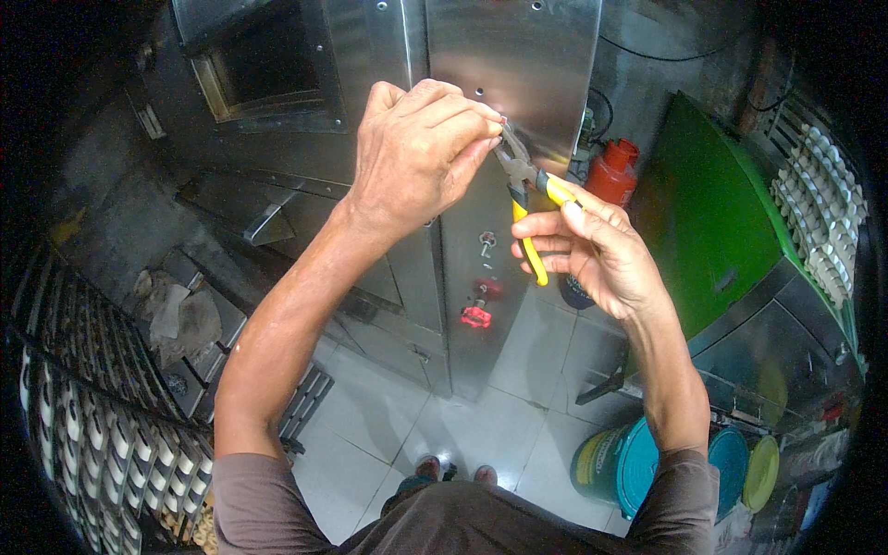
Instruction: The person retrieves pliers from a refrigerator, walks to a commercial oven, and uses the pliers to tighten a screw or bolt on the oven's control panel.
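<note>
Your right hand (606, 248) holds the yellow-handled pliers (521, 170), handles spread; their long axis slants up and leftward to your left hand (407, 153), nearer the jaws, fingertips pinched together before the steel panel (518, 51), any small piece there indistinct.

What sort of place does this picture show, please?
It looks like a food workroom, perhaps a bakery: a large steel cabinet with a dark window, what seem stacked egg trays, and lidded tubs suggest it.
</note>
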`<state>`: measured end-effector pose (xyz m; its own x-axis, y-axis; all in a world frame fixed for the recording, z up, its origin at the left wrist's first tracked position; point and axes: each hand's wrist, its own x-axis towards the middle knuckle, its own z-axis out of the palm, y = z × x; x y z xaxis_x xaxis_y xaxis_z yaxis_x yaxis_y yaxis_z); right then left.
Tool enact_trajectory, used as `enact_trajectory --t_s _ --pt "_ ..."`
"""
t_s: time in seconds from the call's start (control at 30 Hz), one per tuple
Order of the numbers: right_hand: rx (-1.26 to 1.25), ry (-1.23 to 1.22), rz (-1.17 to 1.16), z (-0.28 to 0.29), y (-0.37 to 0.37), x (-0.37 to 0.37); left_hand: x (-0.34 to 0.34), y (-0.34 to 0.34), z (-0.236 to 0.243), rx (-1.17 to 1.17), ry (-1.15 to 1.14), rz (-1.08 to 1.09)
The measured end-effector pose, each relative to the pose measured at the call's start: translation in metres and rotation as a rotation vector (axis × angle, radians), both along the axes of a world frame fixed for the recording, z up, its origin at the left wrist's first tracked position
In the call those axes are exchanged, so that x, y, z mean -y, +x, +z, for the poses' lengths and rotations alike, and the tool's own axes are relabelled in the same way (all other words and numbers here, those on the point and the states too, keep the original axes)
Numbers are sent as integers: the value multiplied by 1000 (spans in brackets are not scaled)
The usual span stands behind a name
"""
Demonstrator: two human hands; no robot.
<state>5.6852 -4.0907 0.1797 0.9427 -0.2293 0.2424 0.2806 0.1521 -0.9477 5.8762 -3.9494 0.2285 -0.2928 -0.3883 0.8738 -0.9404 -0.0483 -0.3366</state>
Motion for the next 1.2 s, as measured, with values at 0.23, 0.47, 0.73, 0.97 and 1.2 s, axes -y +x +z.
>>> enact_trajectory --t_s 0.23,0.47,0.73,0.97,1.2 --pt "-6 25 48 4 -8 0 2 0 -4 -27 -28 -10" --pt "-76 58 52 14 -11 -2 1 2 -7 -37 -67 -29" --pt "-111 43 44 20 -11 0 1 1 -8 -25 -71 -27" --pt "-96 42 48 19 -13 3 3 -2 -7 -20 -72 -23" --pt "-122 13 24 17 -13 -1 5 -3 -8 -42 -94 -30"
